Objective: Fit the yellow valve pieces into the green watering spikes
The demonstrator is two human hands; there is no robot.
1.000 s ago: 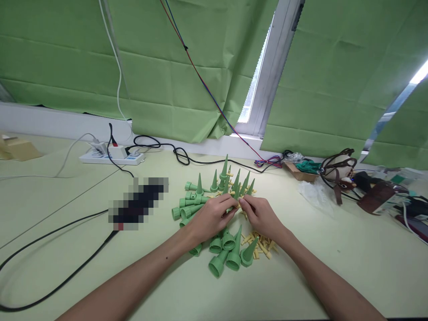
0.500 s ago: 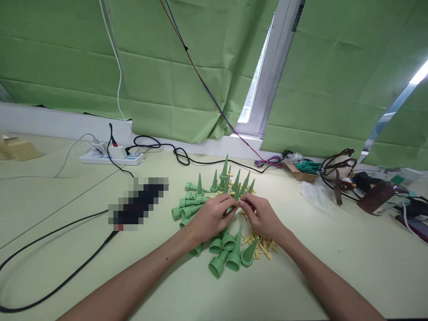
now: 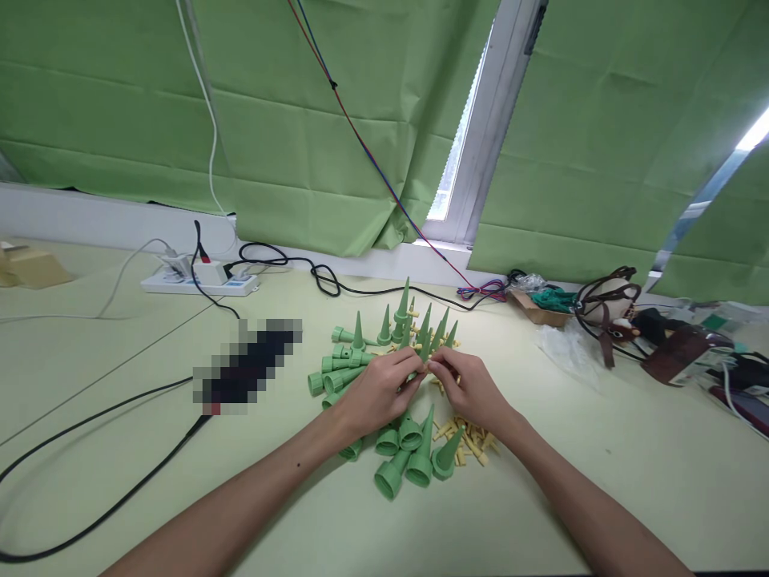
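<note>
My left hand (image 3: 384,385) is closed, its fingers curled round a green plastic watering spike (image 3: 412,376) that shows only as a sliver between them. Fingertip to fingertip with it, my right hand (image 3: 469,385) is closed in a pinch; what it pinches is small and mostly hidden. Green spikes lie and stand on both sides of my left hand, among them an upright one (image 3: 359,332) at the back and a lying one (image 3: 389,476) in front. Below my right hand is a heap of small yellow plastic valves (image 3: 477,441). More yellow pieces are among the spikes behind.
On the pale table (image 3: 601,497) a pixelated dark object (image 3: 249,369) with a black cable lies at left. A white power strip (image 3: 201,282) sits near the wall. At right are a clear plastic bag (image 3: 565,344), a cardboard box (image 3: 541,311) and a brown-strapped bag (image 3: 606,300).
Almost nothing differs. Both hands stay together at the same place, fingertips shifting very slightly; the view has moved a touch.
</note>
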